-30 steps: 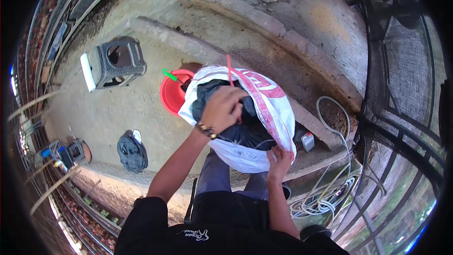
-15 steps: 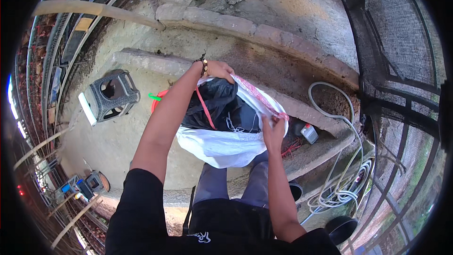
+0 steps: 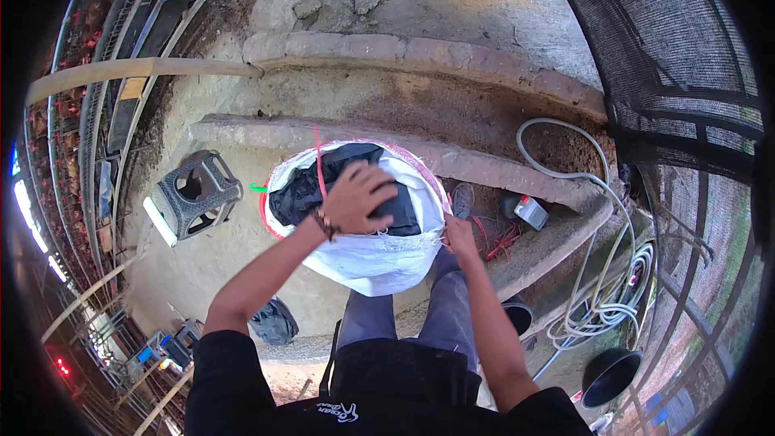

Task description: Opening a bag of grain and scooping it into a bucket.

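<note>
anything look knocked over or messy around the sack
Yes. The grey stool lies tipped on its side left of the white sack, and hoses sprawl in loose coils on the right.

The palm of the left hand (image 3: 362, 196) is pressed down out of view on the black material (image 3: 311, 186) inside the white sack (image 3: 375, 254). What lies beneath that material is concealed. The red basin (image 3: 264, 208) is almost wholly covered by the sack. The fingertips of the right hand (image 3: 457, 234) are obscured at the sack rim. The dark bundle (image 3: 274, 323) is partly masked by the left forearm.
</note>
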{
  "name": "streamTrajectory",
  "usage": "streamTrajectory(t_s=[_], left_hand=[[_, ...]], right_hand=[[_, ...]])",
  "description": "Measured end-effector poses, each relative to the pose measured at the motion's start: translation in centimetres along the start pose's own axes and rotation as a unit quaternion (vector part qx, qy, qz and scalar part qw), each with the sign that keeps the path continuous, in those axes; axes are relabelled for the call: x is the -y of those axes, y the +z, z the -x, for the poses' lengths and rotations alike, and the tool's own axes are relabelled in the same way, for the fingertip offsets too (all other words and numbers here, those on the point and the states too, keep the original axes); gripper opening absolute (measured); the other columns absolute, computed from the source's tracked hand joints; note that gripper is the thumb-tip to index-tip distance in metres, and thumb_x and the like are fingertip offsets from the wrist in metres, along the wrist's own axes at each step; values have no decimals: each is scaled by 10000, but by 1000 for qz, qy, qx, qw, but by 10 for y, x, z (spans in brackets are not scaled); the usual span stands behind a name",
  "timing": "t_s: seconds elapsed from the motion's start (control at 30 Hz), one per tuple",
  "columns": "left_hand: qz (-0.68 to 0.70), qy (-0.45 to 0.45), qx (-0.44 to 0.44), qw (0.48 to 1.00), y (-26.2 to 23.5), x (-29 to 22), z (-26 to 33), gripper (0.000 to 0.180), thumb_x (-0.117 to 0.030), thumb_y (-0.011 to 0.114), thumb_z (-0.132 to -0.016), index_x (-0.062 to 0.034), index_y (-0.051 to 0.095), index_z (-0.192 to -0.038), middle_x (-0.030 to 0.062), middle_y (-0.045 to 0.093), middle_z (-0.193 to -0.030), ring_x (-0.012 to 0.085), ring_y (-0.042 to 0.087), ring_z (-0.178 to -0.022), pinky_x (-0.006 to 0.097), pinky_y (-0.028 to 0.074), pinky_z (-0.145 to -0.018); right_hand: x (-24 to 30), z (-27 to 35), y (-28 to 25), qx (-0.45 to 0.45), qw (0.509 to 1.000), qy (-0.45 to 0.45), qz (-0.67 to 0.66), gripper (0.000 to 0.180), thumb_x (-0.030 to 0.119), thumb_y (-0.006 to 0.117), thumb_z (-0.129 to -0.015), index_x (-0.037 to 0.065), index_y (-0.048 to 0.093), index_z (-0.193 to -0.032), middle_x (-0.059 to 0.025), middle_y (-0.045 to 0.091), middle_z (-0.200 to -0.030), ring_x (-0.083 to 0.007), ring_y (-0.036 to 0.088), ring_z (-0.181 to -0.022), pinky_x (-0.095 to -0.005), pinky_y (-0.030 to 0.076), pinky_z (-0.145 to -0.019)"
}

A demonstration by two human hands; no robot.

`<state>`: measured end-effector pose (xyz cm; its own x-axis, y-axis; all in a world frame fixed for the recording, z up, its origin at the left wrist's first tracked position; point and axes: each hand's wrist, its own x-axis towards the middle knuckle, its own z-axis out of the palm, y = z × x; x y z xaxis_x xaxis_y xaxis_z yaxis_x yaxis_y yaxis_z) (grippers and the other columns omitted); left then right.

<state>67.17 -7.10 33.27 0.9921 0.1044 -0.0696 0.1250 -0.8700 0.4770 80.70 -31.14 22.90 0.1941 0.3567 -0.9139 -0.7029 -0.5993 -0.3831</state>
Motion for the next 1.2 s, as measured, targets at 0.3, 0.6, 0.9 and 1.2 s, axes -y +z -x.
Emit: streamTrajectory(t_s=[0.3, 0.6, 0.9, 1.2], left_hand=[[42, -334, 44, 941, 60, -96, 108, 533, -148, 622, -779, -113, 448, -1282, 131, 562, -621, 336, 562, -580, 446, 459, -672], [35, -351, -67, 933, 42, -174, 154, 348, -158, 605, -792, -101, 611, -1136, 51, 593, -751, 233, 570, -731, 390, 393, -826], [193, -435, -137, 869, 86, -227, 187, 259, -215, 612, -807, -111, 667, -1037, 41, 592, -776, 223, 550, -713, 364, 393, -688], [204, -490, -65, 845, 177, -246, 157, 235, -305, 616, -775, -149, 720, -916, 91, 603, -776, 283, 574, -734, 394, 429, -700]], right_hand=[[84, 25, 99, -171, 739, -539, 366, 390, 212, 697, -763, 74, 599, -1114, -174, 472, -1280, -358, 423, -1194, -455, 356, -985], [109, -110, 89, 2, 854, -257, 453, 382, 322, 483, -920, 32, 618, -1128, -219, 664, -988, -354, 659, -870, -438, 524, -788], [79, -61, 67, -117, 863, -252, 421, 447, 400, 608, -860, 7, 558, -1066, -138, 641, -760, -299, 626, -680, -406, 483, -624], [-31, 56, 24, -137, 917, -179, 328, 270, 135, 558, -891, -23, 518, -1108, -136, 596, -929, -278, 603, -876, -373, 462, -761]])
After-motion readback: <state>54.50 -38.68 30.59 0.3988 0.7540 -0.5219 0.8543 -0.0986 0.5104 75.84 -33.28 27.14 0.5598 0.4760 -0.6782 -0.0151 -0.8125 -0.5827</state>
